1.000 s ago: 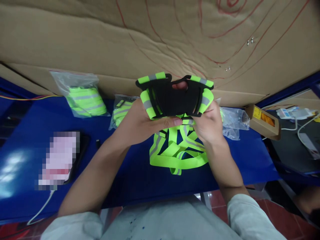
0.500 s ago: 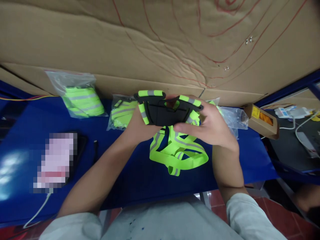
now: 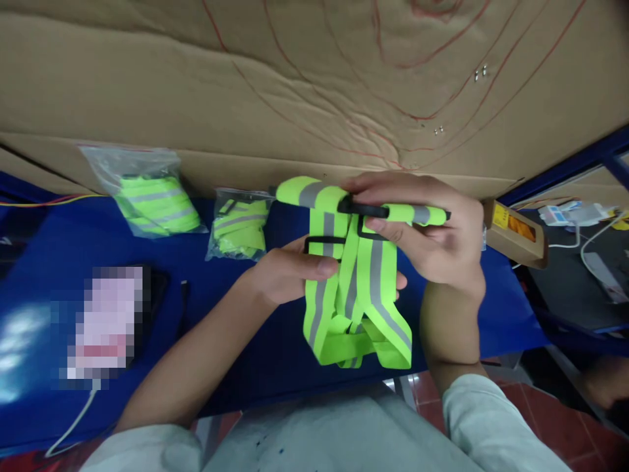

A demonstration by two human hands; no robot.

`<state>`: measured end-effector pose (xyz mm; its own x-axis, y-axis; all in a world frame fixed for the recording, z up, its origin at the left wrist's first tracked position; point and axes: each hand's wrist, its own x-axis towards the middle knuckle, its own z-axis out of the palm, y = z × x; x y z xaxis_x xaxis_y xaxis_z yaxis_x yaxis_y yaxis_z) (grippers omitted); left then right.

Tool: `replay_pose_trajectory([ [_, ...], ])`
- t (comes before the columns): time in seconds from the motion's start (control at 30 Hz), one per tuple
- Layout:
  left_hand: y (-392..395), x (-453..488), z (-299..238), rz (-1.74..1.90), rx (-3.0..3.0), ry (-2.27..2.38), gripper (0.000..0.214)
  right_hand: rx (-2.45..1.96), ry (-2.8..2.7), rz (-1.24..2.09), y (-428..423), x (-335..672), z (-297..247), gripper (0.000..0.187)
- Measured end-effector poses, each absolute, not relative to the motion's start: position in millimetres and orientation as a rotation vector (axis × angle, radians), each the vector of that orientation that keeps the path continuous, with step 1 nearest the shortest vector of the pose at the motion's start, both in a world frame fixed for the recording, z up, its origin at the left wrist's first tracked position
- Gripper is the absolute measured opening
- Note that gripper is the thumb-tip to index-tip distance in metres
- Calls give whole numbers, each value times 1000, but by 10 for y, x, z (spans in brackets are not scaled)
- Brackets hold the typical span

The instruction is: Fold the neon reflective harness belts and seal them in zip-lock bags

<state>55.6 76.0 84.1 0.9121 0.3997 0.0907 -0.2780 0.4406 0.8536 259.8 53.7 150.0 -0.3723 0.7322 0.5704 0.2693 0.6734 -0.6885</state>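
A neon-green reflective strap vest [image 3: 361, 288] with grey stripes and black trim hangs over the blue table [image 3: 265, 354]. My right hand [image 3: 432, 229] grips its folded top part, held flat above the table. Just below, my left hand [image 3: 289, 272] pinches the hanging straps near a black buckle, fingers under them. The straps' lower loops rest near the table's front edge.
Two clear bags of folded green vests [image 3: 152, 200] [image 3: 240, 226] lie at the back left. A large cardboard sheet [image 3: 295, 85] stands behind. A small brown box [image 3: 515, 233] sits at the right. A pixelated device [image 3: 105, 321] with a white cable lies at the left.
The black-backed part, held up facing me, has been turned flat. My right hand moved on top of it. The straps lifted off the table and now hang straight down.
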Motion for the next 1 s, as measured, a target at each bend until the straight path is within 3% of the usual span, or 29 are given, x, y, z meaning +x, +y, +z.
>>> replay_pose_trajectory([
  [0.13, 739, 524, 886, 530, 1128, 211, 84, -685, -2060, 518, 571, 2690, 1500, 18],
  [0.2, 722, 521, 911, 642, 1110, 292, 82, -688, -2105, 468, 567, 2688, 1513, 23],
  [0.33, 717, 468, 955, 707, 1067, 496, 51, -811, -2254, 514, 571, 2712, 1562, 45],
  [0.43, 750, 398, 944, 661, 1099, 536, 42, -706, -2269, 749, 643, 2789, 1547, 88],
  [0.47, 763, 381, 934, 670, 1099, 551, 40, -704, -2207, 824, 673, 2804, 1524, 92],
  [0.63, 776, 387, 963, 801, 987, 636, 40, -873, -1916, 957, 736, 2647, 1352, 47],
  [1.0, 706, 482, 1035, 784, 804, 435, 47, -958, -1808, 673, 619, 2424, 1274, 39],
])
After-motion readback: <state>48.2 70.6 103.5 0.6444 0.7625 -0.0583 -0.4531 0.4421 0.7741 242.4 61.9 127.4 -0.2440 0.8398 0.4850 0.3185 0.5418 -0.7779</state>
